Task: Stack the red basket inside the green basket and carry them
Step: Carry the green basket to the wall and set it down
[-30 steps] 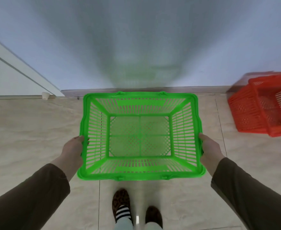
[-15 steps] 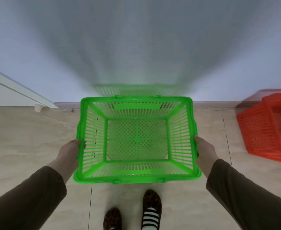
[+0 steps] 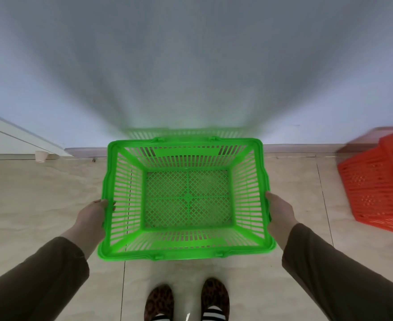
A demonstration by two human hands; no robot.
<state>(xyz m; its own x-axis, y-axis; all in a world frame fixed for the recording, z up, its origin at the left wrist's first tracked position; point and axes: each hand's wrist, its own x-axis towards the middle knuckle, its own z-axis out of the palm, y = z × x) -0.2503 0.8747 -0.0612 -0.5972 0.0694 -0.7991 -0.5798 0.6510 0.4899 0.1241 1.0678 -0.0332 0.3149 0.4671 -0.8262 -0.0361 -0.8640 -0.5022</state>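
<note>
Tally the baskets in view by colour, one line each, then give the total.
Green basket: 1, held at its side rims by the left hand and right hand.
Red basket: 1, on the floor at the right, cut off by the picture's edge.
Total: 2 baskets.

The floor (image 3: pixel 40 193) is tan tile. A red basket (image 3: pixel 374 188) lies tipped on it at three o'clock (by the wall). Two spotted shoes (image 3: pixel 186 300) stand at six o'clock.

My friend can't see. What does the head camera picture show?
Two hands, left hand and right hand, hold an empty green basket by its sides above a tiled floor. A red basket sits on the floor at the right, by the wall.
</note>
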